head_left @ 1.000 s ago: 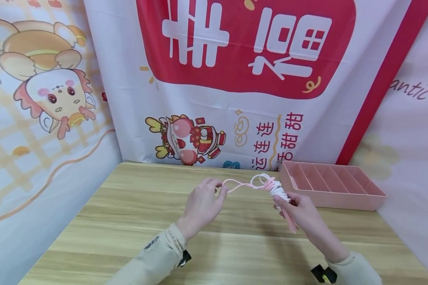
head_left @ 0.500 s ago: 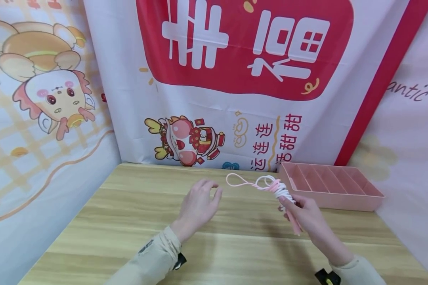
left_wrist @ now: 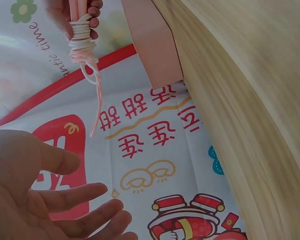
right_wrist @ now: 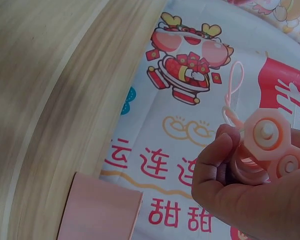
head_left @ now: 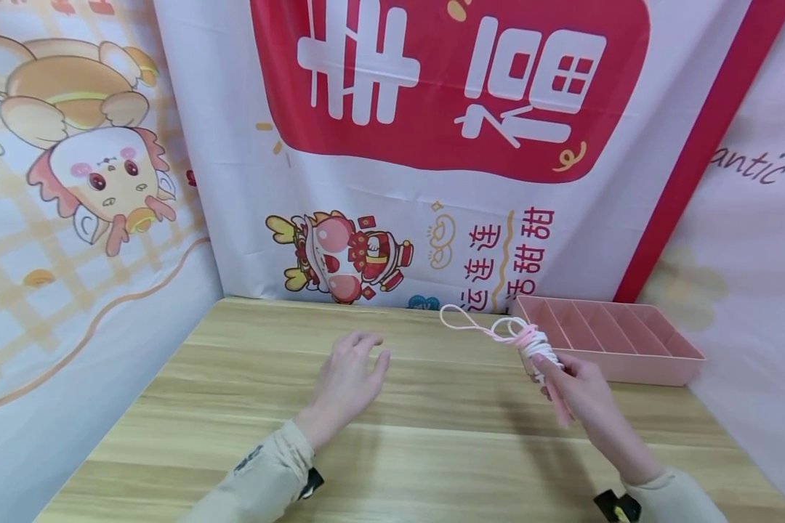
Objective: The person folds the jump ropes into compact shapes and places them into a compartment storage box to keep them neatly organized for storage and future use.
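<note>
Only R-wrist view shows hexagonal handle ends (right_wrist: pixel 266 134); right hand (head_left: pixel 578 388) grips skipping rope (head_left: pixel 535 345), left hand (head_left: pixel 344 381) relaxed.

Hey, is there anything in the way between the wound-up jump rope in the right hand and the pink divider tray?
Nothing visible. The right hand grips the wound jump rope above the wooden table, right at the near left corner of the pink divider tray. Its compartments look bare. The left hand hovers well off to the left.

Left hand (head_left: pixel 347 381) over tabletop (head_left: pixel 235 407) centre, holding nothing. Right hand (head_left: pixel 578 392) to its right, holding skipping rope (head_left: pixel 530 341) just before the divided tray (head_left: pixel 628 349). Tray on tabletop's far right, against the backdrop (head_left: pixel 432 181) behind.
</note>
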The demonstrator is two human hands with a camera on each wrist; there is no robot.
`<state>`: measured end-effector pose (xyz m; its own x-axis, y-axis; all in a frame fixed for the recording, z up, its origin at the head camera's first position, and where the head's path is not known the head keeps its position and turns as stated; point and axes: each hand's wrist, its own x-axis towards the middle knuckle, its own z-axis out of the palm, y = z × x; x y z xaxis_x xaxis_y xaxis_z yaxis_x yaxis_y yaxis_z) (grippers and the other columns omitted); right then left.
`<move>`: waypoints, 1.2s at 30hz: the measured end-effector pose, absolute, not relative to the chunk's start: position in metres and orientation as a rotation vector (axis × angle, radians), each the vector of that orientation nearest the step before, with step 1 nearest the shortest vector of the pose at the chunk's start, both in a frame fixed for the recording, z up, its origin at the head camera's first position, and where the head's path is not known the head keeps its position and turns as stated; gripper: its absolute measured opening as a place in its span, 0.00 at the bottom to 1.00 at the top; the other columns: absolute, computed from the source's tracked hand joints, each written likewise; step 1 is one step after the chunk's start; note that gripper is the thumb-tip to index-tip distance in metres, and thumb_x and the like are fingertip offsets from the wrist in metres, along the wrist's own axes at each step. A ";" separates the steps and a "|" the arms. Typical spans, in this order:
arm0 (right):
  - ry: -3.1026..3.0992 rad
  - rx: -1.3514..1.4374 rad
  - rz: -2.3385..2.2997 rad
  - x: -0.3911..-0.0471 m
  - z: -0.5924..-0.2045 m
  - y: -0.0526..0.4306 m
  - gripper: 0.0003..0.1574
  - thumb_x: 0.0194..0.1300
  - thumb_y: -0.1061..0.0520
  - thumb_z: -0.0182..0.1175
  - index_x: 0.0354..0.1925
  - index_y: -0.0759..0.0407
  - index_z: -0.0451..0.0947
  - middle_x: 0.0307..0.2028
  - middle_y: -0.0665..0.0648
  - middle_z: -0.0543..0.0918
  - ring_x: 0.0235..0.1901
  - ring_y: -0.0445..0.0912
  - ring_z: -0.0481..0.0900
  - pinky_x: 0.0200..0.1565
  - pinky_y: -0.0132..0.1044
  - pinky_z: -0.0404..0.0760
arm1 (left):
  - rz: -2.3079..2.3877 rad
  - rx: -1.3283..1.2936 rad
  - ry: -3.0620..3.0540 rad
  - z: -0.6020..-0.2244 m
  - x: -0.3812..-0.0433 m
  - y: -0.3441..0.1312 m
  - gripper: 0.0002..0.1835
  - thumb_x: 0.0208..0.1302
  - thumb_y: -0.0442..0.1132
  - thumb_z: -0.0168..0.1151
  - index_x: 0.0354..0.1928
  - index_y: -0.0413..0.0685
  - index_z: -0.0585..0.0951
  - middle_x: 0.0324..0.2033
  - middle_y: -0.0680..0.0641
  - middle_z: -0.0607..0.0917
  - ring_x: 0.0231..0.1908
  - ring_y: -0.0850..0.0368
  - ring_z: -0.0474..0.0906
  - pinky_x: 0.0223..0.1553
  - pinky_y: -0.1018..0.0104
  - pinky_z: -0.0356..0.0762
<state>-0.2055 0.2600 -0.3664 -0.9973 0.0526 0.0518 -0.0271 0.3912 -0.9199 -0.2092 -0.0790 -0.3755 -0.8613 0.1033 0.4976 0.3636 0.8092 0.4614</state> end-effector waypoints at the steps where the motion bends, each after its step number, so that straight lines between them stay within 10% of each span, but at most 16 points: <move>1: -2.563 -0.029 1.684 -0.206 -0.366 0.262 0.35 0.70 0.40 0.59 0.55 0.71 0.75 0.35 0.62 0.80 0.30 0.49 0.78 0.28 0.37 0.80 | -0.773 -0.347 -2.536 -0.376 -0.209 -0.081 0.16 0.69 0.46 0.62 0.52 0.45 0.83 0.52 0.43 0.81 0.54 0.45 0.75 0.53 0.50 0.76; 36: -2.510 -0.173 1.430 -0.221 -0.366 0.312 0.39 0.68 0.36 0.58 0.50 0.72 0.78 0.30 0.60 0.81 0.23 0.46 0.76 0.19 0.37 0.75 | -0.769 -0.370 -2.518 -0.387 -0.205 -0.098 0.17 0.68 0.43 0.63 0.52 0.40 0.82 0.56 0.38 0.77 0.57 0.43 0.71 0.60 0.49 0.69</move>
